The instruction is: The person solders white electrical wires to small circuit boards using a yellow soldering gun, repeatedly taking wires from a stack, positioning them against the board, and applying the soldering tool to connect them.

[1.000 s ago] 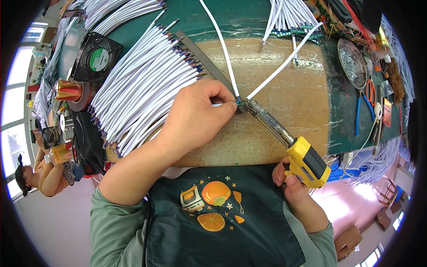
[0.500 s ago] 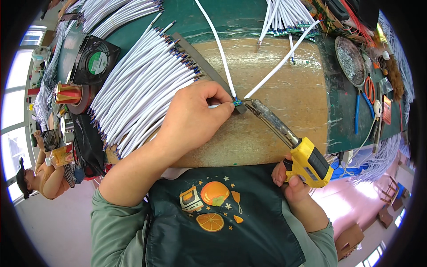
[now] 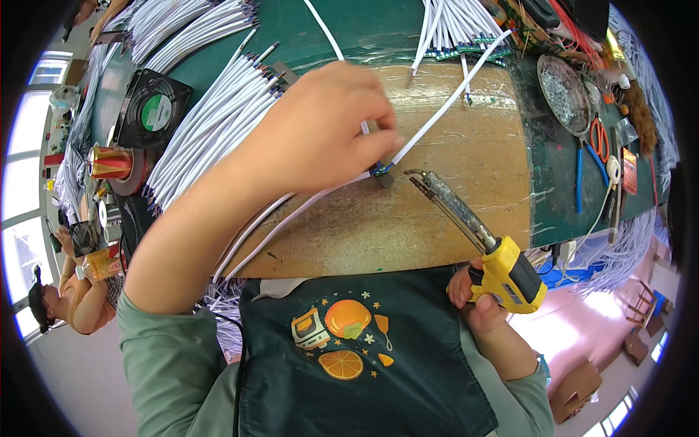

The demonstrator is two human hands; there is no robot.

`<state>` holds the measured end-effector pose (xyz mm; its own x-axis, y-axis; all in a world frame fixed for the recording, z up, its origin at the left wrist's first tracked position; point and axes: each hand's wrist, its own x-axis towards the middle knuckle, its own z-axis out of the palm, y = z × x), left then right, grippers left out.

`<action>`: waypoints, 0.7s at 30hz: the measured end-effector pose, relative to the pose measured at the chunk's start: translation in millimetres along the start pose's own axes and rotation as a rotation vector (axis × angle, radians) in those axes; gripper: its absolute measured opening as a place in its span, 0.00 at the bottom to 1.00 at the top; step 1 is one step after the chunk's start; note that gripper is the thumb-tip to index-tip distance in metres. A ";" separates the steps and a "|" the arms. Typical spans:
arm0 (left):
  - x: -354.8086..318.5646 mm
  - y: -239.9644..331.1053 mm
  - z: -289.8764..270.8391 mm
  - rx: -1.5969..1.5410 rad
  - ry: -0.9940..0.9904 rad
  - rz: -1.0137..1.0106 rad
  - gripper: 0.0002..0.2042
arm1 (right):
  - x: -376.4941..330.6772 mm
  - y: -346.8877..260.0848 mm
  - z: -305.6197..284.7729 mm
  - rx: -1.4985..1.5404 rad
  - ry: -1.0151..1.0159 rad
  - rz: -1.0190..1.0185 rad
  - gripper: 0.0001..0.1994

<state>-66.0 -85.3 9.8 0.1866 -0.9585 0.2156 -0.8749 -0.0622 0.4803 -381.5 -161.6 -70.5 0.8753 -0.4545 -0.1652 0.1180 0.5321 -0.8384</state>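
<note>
It's bright in here, with daylight pouring through the windows on the left until their panes wash out to white. Over on the right, the pinkish floor throws back a hard glare, and the tan board carries a duller sheen near its far edge. The left hand is smeared by motion, while the soldering iron looks crisp. Toward the rim, straight lines bow and the corners sink into black.

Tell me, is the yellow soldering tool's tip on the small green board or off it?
Off: a gap shows between the tip and the green board.
</note>
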 end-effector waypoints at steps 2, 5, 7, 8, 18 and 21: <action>18.0 -11.2 4.0 -0.042 -0.147 0.107 0.10 | -1.5 2.8 -2.6 -0.035 -0.027 -0.024 0.31; 39.8 -8.0 3.0 -0.061 -0.603 -0.154 0.12 | -2.3 5.4 -3.7 -0.055 -0.041 -0.029 0.31; 49.5 -5.3 3.5 -0.113 -0.690 -0.204 0.12 | -3.3 5.8 -3.6 -0.046 -0.034 -0.027 0.31; 52.1 -5.4 3.5 -0.161 -0.777 -0.259 0.13 | -3.5 5.9 -3.2 -0.033 -0.032 -0.026 0.31; 52.5 -14.1 5.6 -0.334 -0.776 -0.198 0.11 | 1.0 9.5 2.7 -0.051 -0.001 0.029 0.30; 52.4 -14.6 5.4 -0.333 -0.767 -0.175 0.11 | 1.7 9.8 5.1 -0.079 0.010 0.034 0.30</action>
<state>-45.9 -136.1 9.4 -0.1521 -0.8733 -0.4627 -0.6624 -0.2574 0.7035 -376.4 -153.5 -76.3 0.8731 -0.4451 -0.1990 0.0508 0.4890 -0.8708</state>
